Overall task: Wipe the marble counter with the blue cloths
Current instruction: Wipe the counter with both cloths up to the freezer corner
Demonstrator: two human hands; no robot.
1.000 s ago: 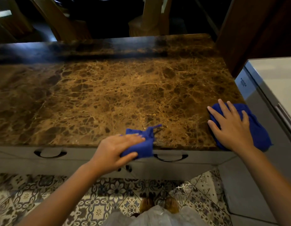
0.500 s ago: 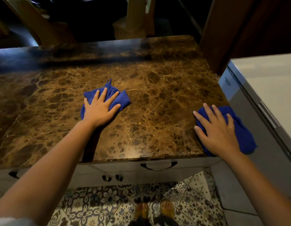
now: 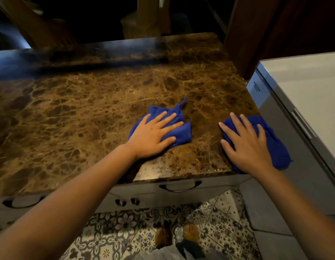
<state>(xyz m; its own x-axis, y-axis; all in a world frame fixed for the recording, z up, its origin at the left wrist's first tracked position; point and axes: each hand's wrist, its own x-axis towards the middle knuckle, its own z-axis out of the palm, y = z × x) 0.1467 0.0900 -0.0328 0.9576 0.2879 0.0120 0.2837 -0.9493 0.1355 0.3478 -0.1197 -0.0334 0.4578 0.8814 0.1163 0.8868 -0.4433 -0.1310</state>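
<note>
Head view showed each flat, unclenched hand, left hand (image 3: 153,134) and right hand (image 3: 247,145), pressing blue cloths; the right cloth (image 3: 275,147) overhung the table (image 3: 88,109) corner and might slip off.

The only lettering I see is a small dark brand mark on the pale blue strip at the near top corner of the grey appliance (image 3: 286,117) to my right, just beside the tabletop (image 3: 88,109). It runs in two short lines, but it is too small and blurred for me to read the letters with any certainty. Nothing else in front of me carries text, numbers or signs.
</note>
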